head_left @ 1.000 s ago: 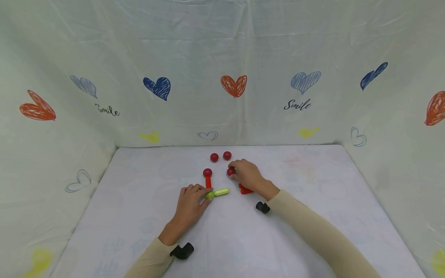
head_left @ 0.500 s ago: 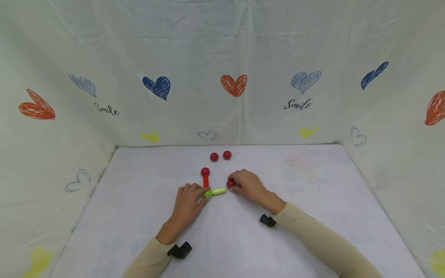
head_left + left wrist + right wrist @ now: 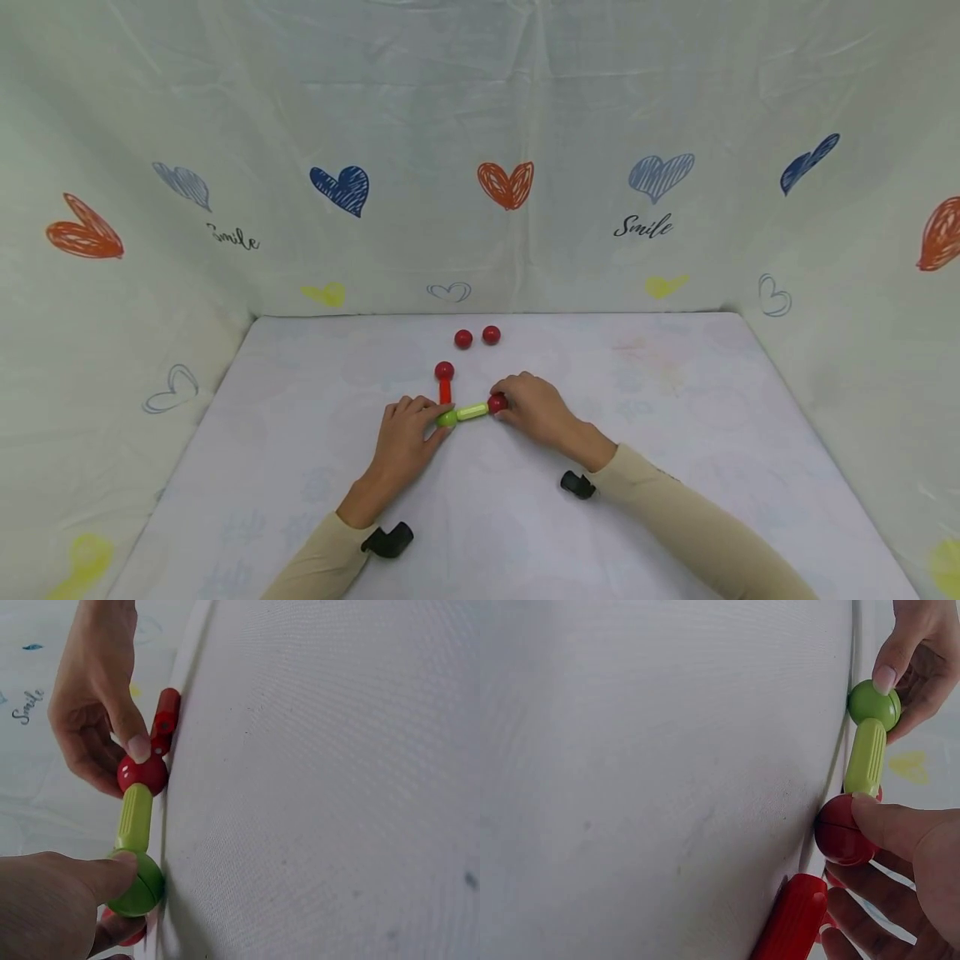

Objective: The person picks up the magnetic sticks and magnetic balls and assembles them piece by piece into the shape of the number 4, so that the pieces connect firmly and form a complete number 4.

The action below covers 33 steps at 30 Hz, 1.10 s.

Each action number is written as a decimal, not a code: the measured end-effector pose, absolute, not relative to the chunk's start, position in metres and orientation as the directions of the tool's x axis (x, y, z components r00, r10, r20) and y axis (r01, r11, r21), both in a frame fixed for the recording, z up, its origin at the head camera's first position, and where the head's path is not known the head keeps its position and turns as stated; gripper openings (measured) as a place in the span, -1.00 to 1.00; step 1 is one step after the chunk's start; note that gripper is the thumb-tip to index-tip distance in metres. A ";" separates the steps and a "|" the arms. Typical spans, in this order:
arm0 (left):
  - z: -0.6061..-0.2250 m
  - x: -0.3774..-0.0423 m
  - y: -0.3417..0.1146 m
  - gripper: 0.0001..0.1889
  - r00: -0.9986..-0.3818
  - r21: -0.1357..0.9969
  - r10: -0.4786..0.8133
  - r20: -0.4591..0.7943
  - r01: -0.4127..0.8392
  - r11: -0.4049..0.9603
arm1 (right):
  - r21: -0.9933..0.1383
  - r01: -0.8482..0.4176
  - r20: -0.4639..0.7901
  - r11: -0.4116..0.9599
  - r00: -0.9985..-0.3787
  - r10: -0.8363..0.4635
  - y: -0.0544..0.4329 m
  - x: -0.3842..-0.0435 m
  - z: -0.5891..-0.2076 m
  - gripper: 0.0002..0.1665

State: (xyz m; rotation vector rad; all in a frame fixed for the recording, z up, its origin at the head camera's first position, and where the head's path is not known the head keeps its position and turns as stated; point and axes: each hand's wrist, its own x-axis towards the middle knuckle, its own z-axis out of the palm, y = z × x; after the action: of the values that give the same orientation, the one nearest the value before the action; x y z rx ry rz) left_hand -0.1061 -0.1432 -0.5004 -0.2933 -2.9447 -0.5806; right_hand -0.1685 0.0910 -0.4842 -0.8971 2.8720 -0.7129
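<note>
Left hand pinches green ball, seemingly as anchor, while right hand pinches red ball against the yellow-green rod bridging both grips, red rod just beyond the left.

One red rod is cut off at the right wrist view's bottom. In the head view, the green ball is partly covered by the left grip.
</note>
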 end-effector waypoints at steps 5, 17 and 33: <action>-0.501 -0.107 -0.144 -0.58 -0.973 0.364 0.165 0.163 0.215 0.906 | -0.446 -0.523 0.090 0.727 -0.834 -0.544 0.092 -0.167 -0.484 -0.62; -0.503 -0.106 -0.143 -0.57 -0.971 0.361 0.157 0.181 0.214 0.907 | -0.450 -0.544 0.132 0.708 -0.825 -0.550 0.095 -0.163 -0.487 -0.63; -0.503 -0.106 -0.142 -0.58 -0.975 0.377 0.152 0.160 0.203 0.904 | -0.447 -0.529 0.166 0.722 -0.842 -0.514 0.116 -0.161 -0.485 -0.65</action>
State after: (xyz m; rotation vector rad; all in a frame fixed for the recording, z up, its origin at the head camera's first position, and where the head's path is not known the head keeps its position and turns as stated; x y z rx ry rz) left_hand -0.1063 -0.1424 -0.5026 -0.2750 -2.9404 -0.6020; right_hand -0.1609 0.1159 -0.4848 -0.8917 2.9427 -0.7785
